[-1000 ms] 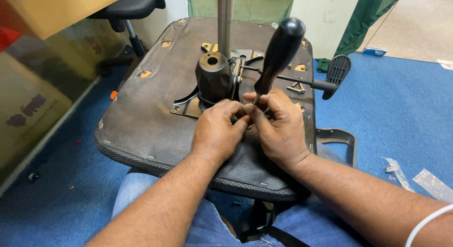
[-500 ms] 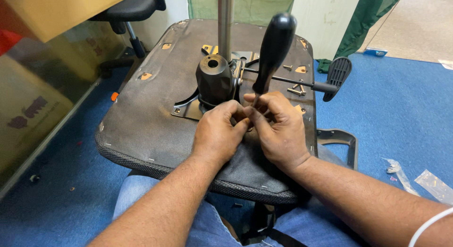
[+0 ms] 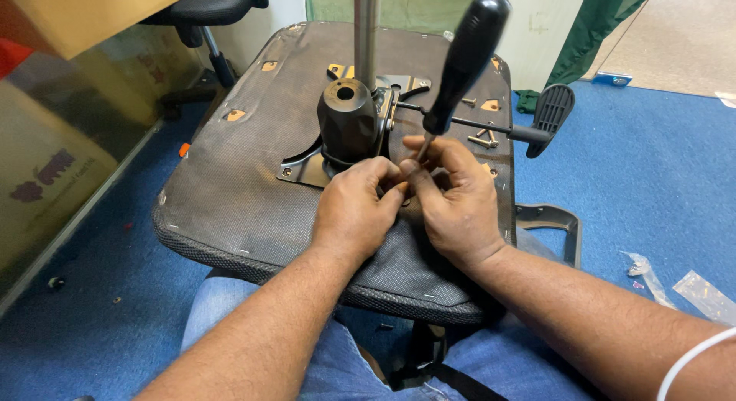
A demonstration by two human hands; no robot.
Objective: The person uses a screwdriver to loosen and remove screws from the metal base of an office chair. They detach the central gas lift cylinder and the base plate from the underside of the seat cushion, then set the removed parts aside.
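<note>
Both hands meet on the upturned chair seat point(image 3: 230, 186). My right hand point(image 3: 454, 205) pinches the shaft of the black-handled screwdriver point(image 3: 466, 60), which leans right. My left hand point(image 3: 354, 209) has its fingers curled at the tip; what they hold, I cannot tell.

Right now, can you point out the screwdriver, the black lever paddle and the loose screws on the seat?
screwdriver point(image 3: 469, 57): head view, middle of its black handle.
black lever paddle point(image 3: 553, 112): head view, centre of the ribbed pad.
loose screws point(image 3: 483, 138): head view, on the small pile by the rod.
</note>
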